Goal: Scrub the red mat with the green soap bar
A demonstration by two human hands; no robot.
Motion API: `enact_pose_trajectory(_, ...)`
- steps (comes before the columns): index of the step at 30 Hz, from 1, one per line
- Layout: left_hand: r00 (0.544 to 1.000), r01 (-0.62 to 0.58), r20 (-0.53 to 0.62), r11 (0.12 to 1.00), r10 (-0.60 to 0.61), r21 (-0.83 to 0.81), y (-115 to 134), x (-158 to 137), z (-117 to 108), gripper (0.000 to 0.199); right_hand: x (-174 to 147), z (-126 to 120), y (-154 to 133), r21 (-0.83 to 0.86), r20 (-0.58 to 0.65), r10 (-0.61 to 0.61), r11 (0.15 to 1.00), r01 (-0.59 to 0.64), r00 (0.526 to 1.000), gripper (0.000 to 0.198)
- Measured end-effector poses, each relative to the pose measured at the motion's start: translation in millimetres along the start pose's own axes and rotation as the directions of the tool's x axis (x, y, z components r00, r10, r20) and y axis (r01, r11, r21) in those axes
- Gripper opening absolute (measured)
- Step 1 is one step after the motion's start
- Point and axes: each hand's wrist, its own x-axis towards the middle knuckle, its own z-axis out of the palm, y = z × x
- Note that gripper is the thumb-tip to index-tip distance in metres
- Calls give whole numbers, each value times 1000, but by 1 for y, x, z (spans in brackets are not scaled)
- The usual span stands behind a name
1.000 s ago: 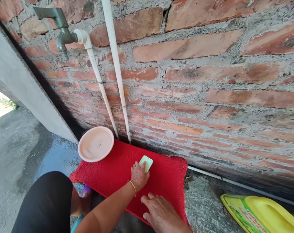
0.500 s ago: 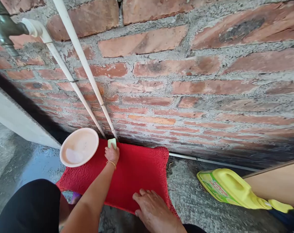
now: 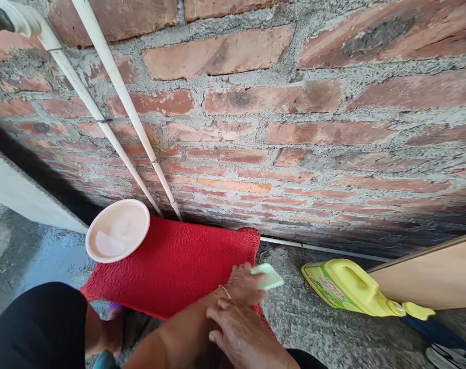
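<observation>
My left hand (image 3: 245, 285), with a thin bracelet at the wrist, is closed on a pale green flat block (image 3: 270, 277) with rounded corners. I cannot tell whether it is soap or a scrubber. The hand is over the right edge of a red textured mat (image 3: 171, 271). My right hand (image 3: 246, 328) lies low at the mat's front right, back upward and fingers apart, its fingertips overlapping my left wrist in view. It holds nothing that I can see. A pale pink basin (image 3: 142, 241) with some liquid in it sits at the mat's left end.
A brick wall (image 3: 233, 154) with two white pipes (image 3: 121, 97) rises behind the mat. On the floor at right lies a yellow jug (image 3: 348, 284) by a wooden panel (image 3: 436, 271). A shoe (image 3: 448, 356) is at the lower right corner. A pale slab (image 3: 28, 189) stands at left.
My left hand has swept from the mat's back left, near the basin, to its right edge with the pale green block. My right hand has hardly moved. The view has shifted slightly.
</observation>
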Motion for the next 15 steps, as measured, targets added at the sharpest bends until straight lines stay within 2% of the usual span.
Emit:
enact_pose_trajectory(3, 999, -3, -49, 1000, 4, 16, -53, 6, -38, 39, -6, 1, 3, -26, -66, -9, 1000, 7, 998, 35)
enact_pose_trajectory(5, 984, 112, -147, 992, -104, 49, -97, 12, -75, 43, -9, 1, 5, -72, -85, -2, 997, -4, 996, 34)
enact_pose_trajectory(7, 933, 274, -261, 960, -248, 65, -140, 17, -110, 47, -10, 0, 6, -102, -107, -14, 995, 3, 994, 31)
enact_pose_trajectory(9, 857, 426, -345, 903, -382, 58, -171, 18, -133, 50, -11, -3, 5, -111, -117, -27, 994, 14, 993, 28)
enact_pose_trajectory(11, 794, 523, -389, 851, -467, 44, -183, 17, -138, 50, -11, -6, 3, -105, -103, -24, 994, 13, 994, 25)
enact_pose_trajectory(12, 783, 538, -395, 842, -481, 41, -180, 15, -134, 50, -11, -9, 2, -100, -94, -15, 995, 6, 995, 25)
enact_pose_trajectory(13, 791, 527, -391, 849, -471, 44, -172, 13, -124, 50, -11, -11, 1, -93, -86, -3, 996, -5, 996, 25)
enact_pose_trajectory(15, 845, 445, -359, 893, -396, 61, -146, 6, -97, 48, -12, -15, 1, -74, -88, 14, 997, -20, 996, 26)
